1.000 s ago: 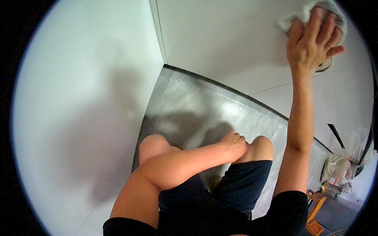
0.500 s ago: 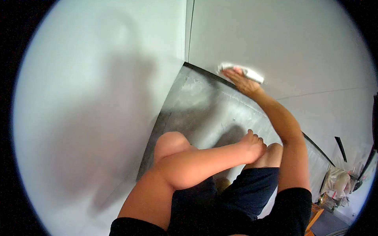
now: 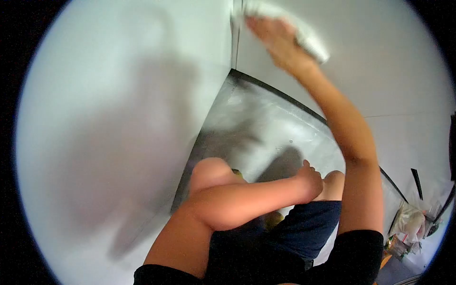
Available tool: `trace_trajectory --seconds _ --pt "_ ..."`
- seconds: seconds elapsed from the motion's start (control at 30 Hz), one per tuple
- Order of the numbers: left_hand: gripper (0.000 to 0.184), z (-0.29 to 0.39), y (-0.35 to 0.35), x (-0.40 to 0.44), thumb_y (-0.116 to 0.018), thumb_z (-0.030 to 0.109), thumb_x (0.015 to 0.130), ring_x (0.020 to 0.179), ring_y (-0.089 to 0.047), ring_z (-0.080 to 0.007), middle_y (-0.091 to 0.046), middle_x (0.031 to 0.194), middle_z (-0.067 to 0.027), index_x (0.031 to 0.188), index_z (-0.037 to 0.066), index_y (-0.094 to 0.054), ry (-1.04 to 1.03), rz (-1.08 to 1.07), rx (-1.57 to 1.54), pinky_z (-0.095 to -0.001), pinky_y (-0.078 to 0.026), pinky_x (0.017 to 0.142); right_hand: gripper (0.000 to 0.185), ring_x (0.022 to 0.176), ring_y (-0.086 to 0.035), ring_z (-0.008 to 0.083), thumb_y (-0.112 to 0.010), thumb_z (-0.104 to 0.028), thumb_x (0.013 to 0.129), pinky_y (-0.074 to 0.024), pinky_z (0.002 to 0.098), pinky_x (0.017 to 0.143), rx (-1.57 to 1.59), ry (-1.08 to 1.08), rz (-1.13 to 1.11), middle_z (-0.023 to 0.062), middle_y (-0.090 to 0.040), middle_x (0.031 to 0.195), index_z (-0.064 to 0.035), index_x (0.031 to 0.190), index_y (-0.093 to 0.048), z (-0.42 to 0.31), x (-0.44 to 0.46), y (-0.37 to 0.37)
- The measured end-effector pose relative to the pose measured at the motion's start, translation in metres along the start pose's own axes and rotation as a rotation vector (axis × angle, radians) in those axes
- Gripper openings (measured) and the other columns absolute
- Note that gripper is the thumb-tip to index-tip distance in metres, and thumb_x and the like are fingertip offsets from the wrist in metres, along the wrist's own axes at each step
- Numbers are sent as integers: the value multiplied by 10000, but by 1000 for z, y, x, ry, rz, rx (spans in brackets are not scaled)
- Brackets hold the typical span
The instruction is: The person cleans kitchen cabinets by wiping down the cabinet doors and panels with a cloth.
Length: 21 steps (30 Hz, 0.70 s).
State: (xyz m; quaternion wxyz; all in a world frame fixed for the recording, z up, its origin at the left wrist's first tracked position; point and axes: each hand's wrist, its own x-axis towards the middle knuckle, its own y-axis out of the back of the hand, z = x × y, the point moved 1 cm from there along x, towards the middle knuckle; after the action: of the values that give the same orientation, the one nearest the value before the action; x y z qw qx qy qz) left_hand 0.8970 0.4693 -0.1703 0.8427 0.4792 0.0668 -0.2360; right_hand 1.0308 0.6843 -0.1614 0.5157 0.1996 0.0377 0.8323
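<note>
One white cloth [image 3: 312, 42], likely soft, light, best held at middle, lay under outstretched fingers of right hand [image 3: 287, 50], near wall [image 3: 380, 85] corner; left hand [image 3: 311, 183] grip unclear.

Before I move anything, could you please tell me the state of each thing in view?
Right hand: fingers extended, over the cloth.
Cloth: against the wall, blurred.
Left hand: fingers curled, by the right knee.
Right knee: bent.
Plastic bag: crumpled.
Floor: partly shadowed.
</note>
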Motion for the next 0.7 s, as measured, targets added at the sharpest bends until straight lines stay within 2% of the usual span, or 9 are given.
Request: trace_trajectory --seconds 0.03,0.1,0.17,0.27,0.33,0.43,0.53,0.63,0.7 --pt "264 -1 -1 1 -522 222 839 1011 -593 -253 -626 1065 -95 1049 98 -625 -10 -25 -13 -481 -374 877 643 1400 -110 276 -436 -301 874 -17 524 1110 -98 134 -9 66 -145 1523 -192 1460 -196 -50 -22 -13" --pt "266 -2 -3 3 -543 235 827 1057 -571 -247 -611 1107 -69 1054 128 -632 1 -44 -26 -492 -373 878 665 1412 3 256 -404 -369 888 120 518 1095 347 192 -62 38 -45 1537 -187 1469 -137 -130 -76 -44" --pt "262 -10 0 4 -555 239 819 1070 -562 -245 -602 1126 -61 1045 137 -638 18 -41 -49 -496 -373 881 665 1410 24 259 -393 -394 900 163 513 1082 136 533 -236 33 12 1537 -185 1469 -121 -125 -84 -30" --pt "216 -13 -12 -1 -530 210 813 938 -601 -241 -638 970 -80 958 102 -648 7 256 -114 -491 -383 841 669 1409 40 242 -408 -365 895 119 487 1110 130 410 -219 40 -3 1536 -155 1466 -131 -100 -68 -17" --pt "193 -11 -14 -2 -518 178 804 845 -613 -238 -646 855 -83 915 79 -641 14 413 -93 -483 -392 801 641 1404 -72 235 -460 -267 877 52 515 1110 73 71 -25 35 -110 1527 -191 1456 -197 -43 -35 -5" --pt "205 -9 -4 -2 -517 192 820 901 -609 -246 -648 928 -86 940 89 -648 29 253 -37 -483 -397 807 655 1379 -197 201 -499 -162 821 -45 501 1108 476 -309 63 30 -195 1513 -207 1437 -282 58 12 28" --pt "239 -11 6 1 -512 218 842 970 -599 -258 -639 1027 -96 1002 97 -643 14 111 -66 -495 -395 837 620 1370 -202 255 -540 -119 775 -34 519 1112 429 -479 332 83 -238 1496 -135 1377 -392 60 41 22" --pt "302 -12 15 1 -482 253 873 1046 -577 -259 -616 1116 -103 1093 100 -622 23 -25 -84 -514 -379 876 632 1386 -178 195 -470 -206 837 -20 505 1108 296 -236 66 25 -185 1516 -210 1439 -276 -4 30 12" --pt "269 -14 11 5 -514 235 858 1031 -581 -249 -632 1096 -84 1065 135 -654 43 -30 -65 -483 -368 882 622 1407 -99 232 -452 -295 860 16 517 1110 213 -8 -80 36 -138 1528 -210 1445 -257 -63 13 -1"
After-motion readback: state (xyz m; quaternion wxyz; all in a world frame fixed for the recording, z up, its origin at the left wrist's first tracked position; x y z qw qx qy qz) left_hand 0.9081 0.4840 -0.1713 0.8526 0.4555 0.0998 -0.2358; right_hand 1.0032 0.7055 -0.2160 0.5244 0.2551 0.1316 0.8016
